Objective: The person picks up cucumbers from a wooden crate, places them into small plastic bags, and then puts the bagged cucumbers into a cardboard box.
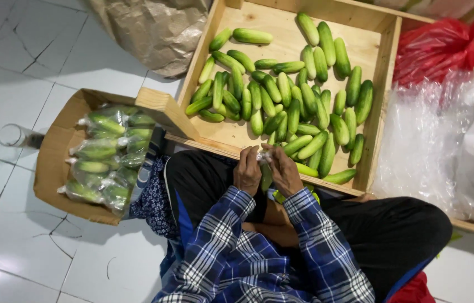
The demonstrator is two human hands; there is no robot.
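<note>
My left hand [247,171] and my right hand [283,170] meet over my lap at the near edge of a wooden tray [382,95]. Both grip the twisted top of a clear plastic bag of cucumbers [265,174] that hangs between them. The tray holds several loose green cucumbers [282,90] spread across its floor. My sleeves are blue plaid.
A cardboard box [52,151] at my left holds several bagged cucumbers [105,151]. A glass bottle [15,135] lies on the white tile floor beside it. Brown paper sacking [155,31] lies behind. A red plastic bag [436,47] and clear plastic bags [433,140] sit at the right.
</note>
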